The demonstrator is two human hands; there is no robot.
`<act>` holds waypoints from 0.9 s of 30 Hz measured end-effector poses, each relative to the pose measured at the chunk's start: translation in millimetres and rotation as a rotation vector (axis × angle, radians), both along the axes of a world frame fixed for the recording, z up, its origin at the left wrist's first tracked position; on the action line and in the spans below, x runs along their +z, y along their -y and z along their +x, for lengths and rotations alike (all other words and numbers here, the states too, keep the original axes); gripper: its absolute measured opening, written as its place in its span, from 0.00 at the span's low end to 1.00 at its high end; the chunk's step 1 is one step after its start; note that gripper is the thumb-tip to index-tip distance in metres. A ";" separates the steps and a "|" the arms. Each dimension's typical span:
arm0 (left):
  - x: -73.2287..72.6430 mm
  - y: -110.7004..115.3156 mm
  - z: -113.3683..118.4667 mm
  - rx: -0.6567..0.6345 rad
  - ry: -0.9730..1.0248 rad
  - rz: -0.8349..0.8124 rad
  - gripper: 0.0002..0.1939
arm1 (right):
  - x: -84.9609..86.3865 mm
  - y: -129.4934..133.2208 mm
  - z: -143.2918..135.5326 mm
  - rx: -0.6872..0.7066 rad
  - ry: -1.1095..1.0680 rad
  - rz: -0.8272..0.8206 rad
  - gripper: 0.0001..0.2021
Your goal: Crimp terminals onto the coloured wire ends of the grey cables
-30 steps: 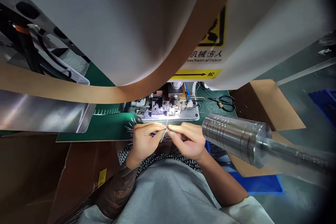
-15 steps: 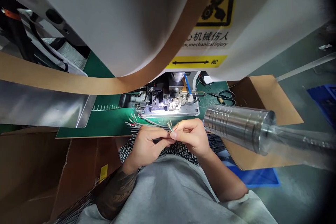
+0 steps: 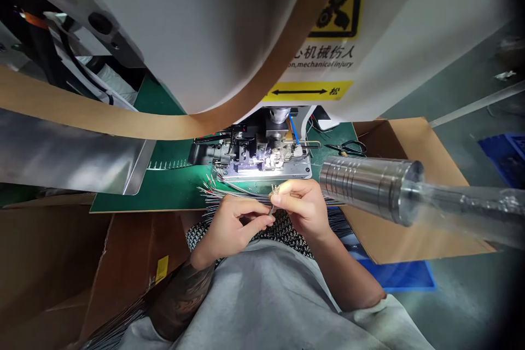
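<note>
Cable [image 3: 271, 210], held in front of the machine base [image 3: 287, 172], is being pinched between closed fingers, the left hand [image 3: 233, 224] gripping its stem and the right hand [image 3: 307, 206] steadying its splayed tips, apparently keeping those ends grouped and pointing toward that base.

And there it is, up on the white machine housing [image 3: 406, 27]: a yellow-and-black warning sign [image 3: 342, 3], 2 gears and a hand on it! Under that, black characters [image 3: 326, 53] reading "机械伤人", 1 more before them partly covered, and the English line [image 3: 322, 64] gives us "on,mechanical injury", its start lost behind the brown strip [image 3: 281, 49]. Lower down, a yellow label [image 3: 307, 91]: 1 double-headed arrow, "松" at its right! Left, a yellow sticker [image 3: 162, 269] on cardboard [image 3: 127, 262], unreadable.
</note>
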State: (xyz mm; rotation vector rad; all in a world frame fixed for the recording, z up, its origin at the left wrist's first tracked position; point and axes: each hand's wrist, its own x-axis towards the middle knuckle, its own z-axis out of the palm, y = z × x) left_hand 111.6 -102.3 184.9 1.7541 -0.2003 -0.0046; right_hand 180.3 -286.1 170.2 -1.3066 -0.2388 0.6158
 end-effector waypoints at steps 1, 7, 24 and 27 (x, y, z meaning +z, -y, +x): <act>-0.5 -0.2 0.1 0.009 0.008 -0.001 0.07 | 0.1 -0.1 -0.7 -0.006 0.021 -0.008 0.16; -10.1 -20.8 -4.8 0.241 0.166 -0.005 0.03 | 2.9 -0.4 2.6 -0.147 0.278 -0.175 0.13; -47.5 -82.4 -43.9 0.803 0.033 0.167 0.13 | -54.5 -11.8 1.5 0.087 1.207 -0.737 0.09; -48.4 -81.4 -54.4 0.774 0.208 0.384 0.12 | -56.9 -15.3 5.5 0.074 1.247 -0.754 0.10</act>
